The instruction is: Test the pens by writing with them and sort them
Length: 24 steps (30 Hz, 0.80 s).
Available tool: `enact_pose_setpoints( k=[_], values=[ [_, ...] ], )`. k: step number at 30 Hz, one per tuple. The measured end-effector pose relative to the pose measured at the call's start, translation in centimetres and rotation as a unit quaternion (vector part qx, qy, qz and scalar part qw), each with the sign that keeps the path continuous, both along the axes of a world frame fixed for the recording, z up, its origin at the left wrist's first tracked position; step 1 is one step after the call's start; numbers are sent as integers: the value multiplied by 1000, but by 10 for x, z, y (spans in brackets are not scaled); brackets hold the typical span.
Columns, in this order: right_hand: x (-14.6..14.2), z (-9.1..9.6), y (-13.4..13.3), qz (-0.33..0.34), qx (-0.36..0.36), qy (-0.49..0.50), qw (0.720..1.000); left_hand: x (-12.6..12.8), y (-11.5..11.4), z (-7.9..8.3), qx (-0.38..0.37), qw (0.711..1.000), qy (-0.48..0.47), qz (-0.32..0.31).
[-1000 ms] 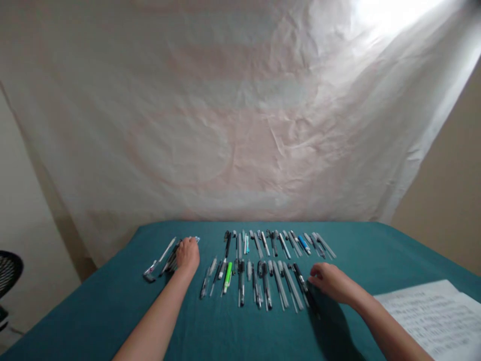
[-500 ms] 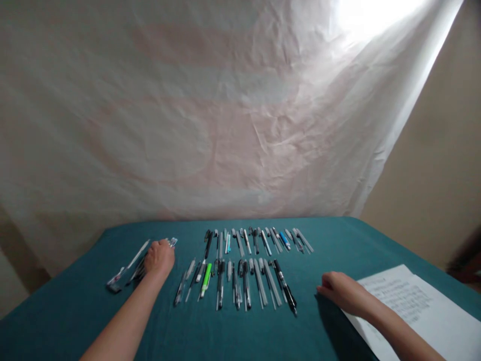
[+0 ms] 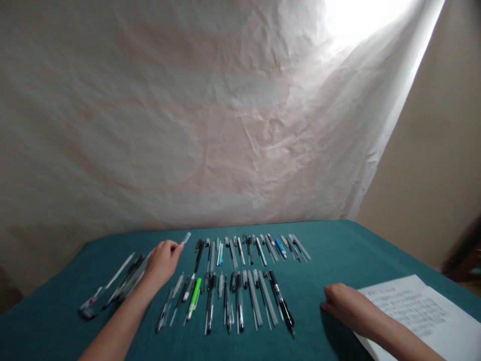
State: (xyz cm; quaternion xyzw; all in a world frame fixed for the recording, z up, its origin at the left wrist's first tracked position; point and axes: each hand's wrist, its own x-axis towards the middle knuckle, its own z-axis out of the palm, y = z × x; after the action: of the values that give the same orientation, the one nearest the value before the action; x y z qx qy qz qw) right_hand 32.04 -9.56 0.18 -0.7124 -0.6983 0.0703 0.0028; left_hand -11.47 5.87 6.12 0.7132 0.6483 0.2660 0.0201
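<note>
In the head view, the bright green pen (image 3: 194, 299) lies in the near row of pens (image 3: 252, 301) on the cloth-covered bench (image 3: 315, 265), and it serves here as the landmark. Left of it and farther back is the left hand (image 3: 164, 260), its thumb and fingers pinched together on a small clear piece (image 3: 186, 238) that juts out toward the right, beyond the green pen. Exactly what this piece is cannot be told.

Well to the right of the green pen is the right hand (image 3: 341, 306), fingers curled inward; its palm is hidden, so whether it holds anything cannot be told. Just beyond that wrist, farther right of the green pen, lie written sheets of paper (image 3: 408, 306).

Most of the near row runs to the right of the green pen, ending with a black pen with a thick grip (image 3: 282, 303). The far row of pens (image 3: 249, 249) lies beyond the green pen and mostly to its right, with a blue pen (image 3: 280, 248) toward its right end. Well left of the green pen is a loose group of pens (image 3: 126, 281), partly behind the left forearm.
</note>
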Motion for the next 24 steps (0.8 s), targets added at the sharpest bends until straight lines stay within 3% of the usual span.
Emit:
enact_pose_setpoints(
  k=[3, 4, 6, 8, 11, 13, 16, 20, 24],
  values=[
    [-20, 21, 0, 13, 14, 50, 999, 46, -35, 12, -58, 988, -83, -119],
    [-33, 31, 0, 25, 29, 94, 995, 63, -49, 13, -134, 949, -216, -187],
    [-63, 51, 2, 64, 51, 237, 968, 96, -77, 11, -269, 821, -436, -254],
    [-94, 65, 6, 94, 24, 405, 909, 124, -100, 5, -345, 719, -543, -263],
    [-126, 67, 16, 26, -9, 608, 793, 152, -120, -8, -395, 635, -620, -238],
    [-133, 57, 24, -8, -13, 676, 737, 164, -125, -18, -415, 606, -645, -211],
    [-132, 37, 30, -31, 1, 719, 695, 175, -125, -32, -428, 569, -673, -199],
    [-126, 18, 34, -53, 26, 715, 697, 189, -121, -42, -437, 545, -688, -194],
    [-124, 13, 37, -53, 35, 709, 702, 196, -120, -43, -430, 552, -686, -201]
  ],
)
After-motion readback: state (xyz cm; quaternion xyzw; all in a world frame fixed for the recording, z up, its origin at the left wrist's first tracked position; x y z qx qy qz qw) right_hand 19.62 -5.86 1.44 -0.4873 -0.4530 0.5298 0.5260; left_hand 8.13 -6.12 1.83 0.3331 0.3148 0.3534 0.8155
